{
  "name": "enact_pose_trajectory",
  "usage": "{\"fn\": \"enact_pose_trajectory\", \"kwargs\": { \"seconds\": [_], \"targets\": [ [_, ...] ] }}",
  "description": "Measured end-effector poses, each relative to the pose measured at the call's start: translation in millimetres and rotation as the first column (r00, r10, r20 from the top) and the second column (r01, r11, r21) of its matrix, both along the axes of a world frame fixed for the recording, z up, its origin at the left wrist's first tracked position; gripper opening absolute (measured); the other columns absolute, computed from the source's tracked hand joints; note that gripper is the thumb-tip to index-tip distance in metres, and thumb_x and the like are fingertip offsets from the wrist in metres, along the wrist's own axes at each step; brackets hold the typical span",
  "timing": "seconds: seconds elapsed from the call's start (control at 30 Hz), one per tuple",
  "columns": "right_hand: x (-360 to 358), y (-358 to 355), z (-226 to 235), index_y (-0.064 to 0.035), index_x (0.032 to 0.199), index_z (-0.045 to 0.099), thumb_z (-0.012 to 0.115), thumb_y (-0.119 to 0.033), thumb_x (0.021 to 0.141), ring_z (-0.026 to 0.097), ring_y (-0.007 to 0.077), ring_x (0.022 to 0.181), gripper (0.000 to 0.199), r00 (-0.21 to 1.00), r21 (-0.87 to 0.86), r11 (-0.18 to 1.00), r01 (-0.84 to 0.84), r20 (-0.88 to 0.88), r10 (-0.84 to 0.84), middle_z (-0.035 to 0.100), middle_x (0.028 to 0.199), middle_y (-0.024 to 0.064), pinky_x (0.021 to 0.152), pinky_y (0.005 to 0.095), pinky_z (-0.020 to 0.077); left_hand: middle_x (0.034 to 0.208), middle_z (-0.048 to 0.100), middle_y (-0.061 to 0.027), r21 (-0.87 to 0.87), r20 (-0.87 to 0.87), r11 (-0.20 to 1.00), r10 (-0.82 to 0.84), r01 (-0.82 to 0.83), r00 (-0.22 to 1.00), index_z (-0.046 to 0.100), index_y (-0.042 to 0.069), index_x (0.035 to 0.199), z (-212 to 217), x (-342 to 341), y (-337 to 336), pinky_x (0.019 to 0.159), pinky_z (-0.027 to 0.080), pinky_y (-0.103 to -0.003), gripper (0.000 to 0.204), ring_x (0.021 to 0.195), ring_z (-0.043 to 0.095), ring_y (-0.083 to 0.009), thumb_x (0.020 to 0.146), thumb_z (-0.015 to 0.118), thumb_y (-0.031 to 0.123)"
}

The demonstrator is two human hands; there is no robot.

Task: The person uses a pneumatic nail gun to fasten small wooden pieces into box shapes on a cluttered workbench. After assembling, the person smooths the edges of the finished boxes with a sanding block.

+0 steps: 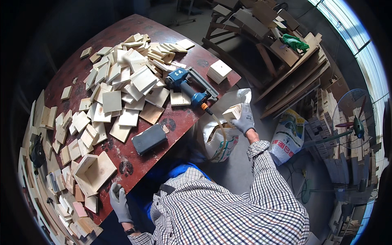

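Observation:
My right hand (245, 119), in a grey glove, grips a small pale wooden block (232, 112) over the mouth of a white woven sack (228, 153) beside the table. The side of the block toward the palm is hidden. My left hand (120, 202), also gloved, rests at the table's front edge with loosely bent fingers and nothing visible in it. Close to it on the tabletop sits a wooden piece of boards joined at angles (94, 173). A blue and black nail gun (190, 86) lies near the right edge, its hose running down past the sack.
Many loose wooden boards (112, 102) are heaped across the red table (179, 126). A dark grey block (150, 139) lies near the front edge, and a neat wood stack (219, 71) stands at the far right corner. On the floor are a printed sack (288, 136) and a fan (358, 127).

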State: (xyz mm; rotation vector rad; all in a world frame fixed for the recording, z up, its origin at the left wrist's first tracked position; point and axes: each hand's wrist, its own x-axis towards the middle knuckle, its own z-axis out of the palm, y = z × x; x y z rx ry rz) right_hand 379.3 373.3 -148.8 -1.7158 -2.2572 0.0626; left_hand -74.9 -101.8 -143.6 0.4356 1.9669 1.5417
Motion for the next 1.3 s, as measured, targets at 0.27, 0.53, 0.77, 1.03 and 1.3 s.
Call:
{"fn": "enact_pose_trajectory", "kwargs": {
  "seconds": [0.27, 0.53, 0.77, 1.03, 1.3],
  "targets": [
    [13.2, -19.3, 36.2, -0.0131, 0.149, 0.051, 0.078, -0.024, 0.076, 0.058, 0.0396, 0.124, 0.079, 0.733, -0.675, 0.672, -0.303, 0.286, 0.617, 0.060, 0.129, 0.0177, 0.105, 0.0447, 0.0471, 0.134, 0.061, -0.0122, 0.035, -0.023, 0.998, 0.061, -0.060, 0.998, 0.051, -0.003, 0.147, 3.5, 14.7, -5.5, 0.105, 0.048, -0.030, 0.046, 0.121, 0.060, -0.0176, 0.105, 0.060, 0.013],
    [21.5, 35.4, -79.8, -0.0123, 0.130, 0.067, 0.077, -0.025, 0.082, 0.067, 0.0335, 0.113, 0.050, 0.749, -0.793, 0.602, -0.097, 0.340, 0.568, 0.070, 0.125, 0.0136, 0.097, 0.0361, 0.0536, 0.128, 0.062, -0.0073, 0.002, 0.011, 0.999, 0.045, -0.045, 0.999, 0.052, -0.003, 0.145, 7.6, 3.2, 1.4, 0.092, 0.049, -0.026, 0.044, 0.105, 0.060, -0.0117, 0.106, 0.059, 0.016],
    [6.2, 95.5, -192.7, -0.0011, 0.127, 0.067, 0.064, -0.044, 0.094, 0.063, 0.0333, 0.125, 0.054, 0.900, -0.656, 0.732, 0.183, 0.411, 0.143, 0.065, 0.139, 0.0174, 0.105, 0.0415, 0.0493, 0.128, 0.065, -0.0109, 0.055, 0.086, 0.988, 0.139, -0.144, 0.987, 0.054, -0.002, 0.145, -3.1, 6.0, -5.8, 0.095, 0.051, -0.027, 0.047, 0.110, 0.063, -0.0143, 0.101, 0.065, 0.010],
    [46.1, 58.6, -235.6, 0.0036, 0.147, 0.049, 0.045, -0.028, 0.108, 0.049, 0.0376, 0.137, 0.050, 0.758, -0.522, 0.568, 0.636, 0.284, -0.588, 0.048, 0.157, 0.0179, 0.117, 0.0457, 0.0372, 0.128, 0.065, -0.0103, 0.088, -0.061, 0.974, 0.213, -0.207, 0.975, 0.055, -0.002, 0.143, 0.2, 24.3, -5.1, 0.098, 0.052, -0.028, 0.046, 0.109, 0.064, -0.0141, 0.100, 0.066, 0.008],
    [212.9, 146.3, -300.4, 0.0091, 0.122, 0.061, 0.042, -0.009, 0.109, 0.060, 0.0412, 0.101, 0.029, -0.353, 0.194, -0.465, 0.864, -0.425, -0.833, 0.067, 0.118, 0.0244, 0.101, 0.0531, 0.0476, 0.130, 0.067, -0.0125, 0.154, 0.025, 0.967, 0.200, -0.202, 0.979, 0.057, -0.002, 0.141, -30.1, 23.2, 13.5, 0.101, 0.053, -0.031, 0.042, 0.115, 0.066, -0.0174, 0.101, 0.065, 0.005]
  ]
}}
